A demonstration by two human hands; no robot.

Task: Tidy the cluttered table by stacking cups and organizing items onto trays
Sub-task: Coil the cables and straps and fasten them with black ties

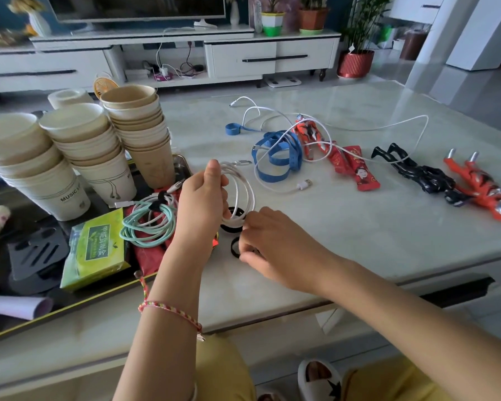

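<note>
White cord is occupying us in the head view, the only view we are getting. Our left hand (pixel 200 198), at the centre of the frame, is gripping the white cable coil (pixel 240 192), thumb raised and fingers curled round the loops so that they are not springing apart. Our right hand (pixel 272 244), just below and to the right, is pinching a black tie (pixel 234 247) with bent fingertips, close under the coil. We are judging that the tie is being readied to bind the loops, much as the teal cable (pixel 148 227) at lower left is lying bundled with a dark strap. A second black ring (pixel 232 224) is sitting on the table (pixel 359 256) beneath the coil.

Left of centre, the dark tray (pixel 70 305) is carrying three cup stacks (pixel 139 131), already nested, along with the teal cable and a green packet (pixel 96 250). The tray is lying just beside our left hand, so the bound coil is probably heading there.

Right of centre, things are waiting loose on the table: a blue strap (pixel 278 157) is tangling with a loose white cable (pixel 359 128) and a red toy figure (pixel 307 131), red sachets (pixel 356 166) are lying beside them, and two more figures (pixel 417 172) are lying at the right edge.
</note>
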